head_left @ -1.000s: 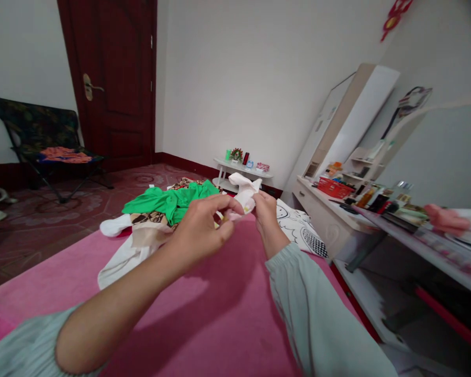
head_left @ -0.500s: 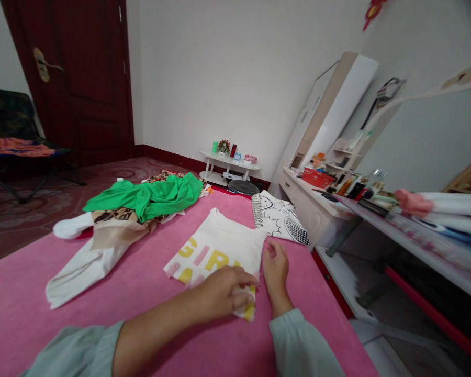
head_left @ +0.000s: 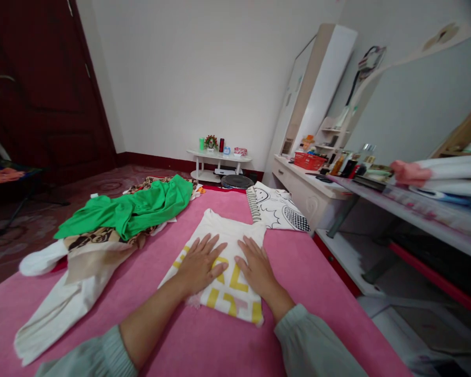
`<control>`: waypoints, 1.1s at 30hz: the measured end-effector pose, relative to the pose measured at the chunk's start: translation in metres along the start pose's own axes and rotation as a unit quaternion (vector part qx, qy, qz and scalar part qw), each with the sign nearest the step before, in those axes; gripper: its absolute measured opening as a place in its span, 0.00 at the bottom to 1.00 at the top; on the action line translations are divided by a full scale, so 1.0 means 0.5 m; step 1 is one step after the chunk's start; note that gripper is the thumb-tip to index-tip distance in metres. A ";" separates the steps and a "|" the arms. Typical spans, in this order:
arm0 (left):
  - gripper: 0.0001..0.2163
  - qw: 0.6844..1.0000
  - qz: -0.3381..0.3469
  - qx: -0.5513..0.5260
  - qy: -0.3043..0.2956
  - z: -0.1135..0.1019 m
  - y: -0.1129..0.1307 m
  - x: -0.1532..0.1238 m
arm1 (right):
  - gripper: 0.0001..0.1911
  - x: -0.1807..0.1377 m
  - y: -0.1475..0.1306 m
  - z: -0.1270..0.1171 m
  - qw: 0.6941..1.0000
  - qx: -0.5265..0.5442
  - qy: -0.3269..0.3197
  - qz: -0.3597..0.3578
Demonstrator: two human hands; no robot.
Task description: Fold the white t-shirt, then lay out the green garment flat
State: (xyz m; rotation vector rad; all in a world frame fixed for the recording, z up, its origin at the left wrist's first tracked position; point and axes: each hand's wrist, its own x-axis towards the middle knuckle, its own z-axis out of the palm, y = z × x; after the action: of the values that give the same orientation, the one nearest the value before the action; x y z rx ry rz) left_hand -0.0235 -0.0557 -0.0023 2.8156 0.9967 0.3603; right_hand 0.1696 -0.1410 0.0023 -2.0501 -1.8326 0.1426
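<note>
A white shirt with yellow and pink letters (head_left: 224, 235) lies flat on the pink bed cover (head_left: 310, 272). My left hand (head_left: 199, 263) presses palm-down on its left half, fingers spread. My right hand (head_left: 256, 266) lies flat on its right half, fingers spread too. Neither hand grips anything. To the left is a heap of clothes with a green garment (head_left: 129, 207) on top and a cream one (head_left: 63, 298) trailing toward me.
A black-and-white patterned cloth (head_left: 277, 208) lies at the bed's far right corner. A white dresser (head_left: 310, 191) with a red basket (head_left: 309, 159) and bottles stands to the right. A small white table (head_left: 219, 159) is by the far wall. A dark red door (head_left: 39, 94) is at left.
The shirt, held up bunched in both hands a second ago, now lies spread on the bed. Both hands have moved onto it and flattened out. The view has turned right.
</note>
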 end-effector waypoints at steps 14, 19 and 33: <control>0.26 1.000 0.015 -0.006 0.003 -0.005 -0.003 -0.003 | 0.25 0.001 0.002 0.001 1.000 0.010 0.013 -0.010; 0.23 0.999 0.031 -0.022 0.020 -0.029 -0.017 -0.008 | 0.21 -0.004 -0.001 -0.004 0.997 0.003 0.074 0.007; 0.24 0.973 -0.230 0.011 0.004 -0.077 -0.054 -0.012 | 0.22 -0.020 -0.013 -0.029 0.981 -0.097 0.082 0.147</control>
State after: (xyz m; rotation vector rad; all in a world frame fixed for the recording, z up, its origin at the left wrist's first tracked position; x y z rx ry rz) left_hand -0.0547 -0.0370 0.0282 2.4900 1.6076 0.3023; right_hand 0.1670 -0.1536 0.0161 -2.3820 -1.4882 -0.1292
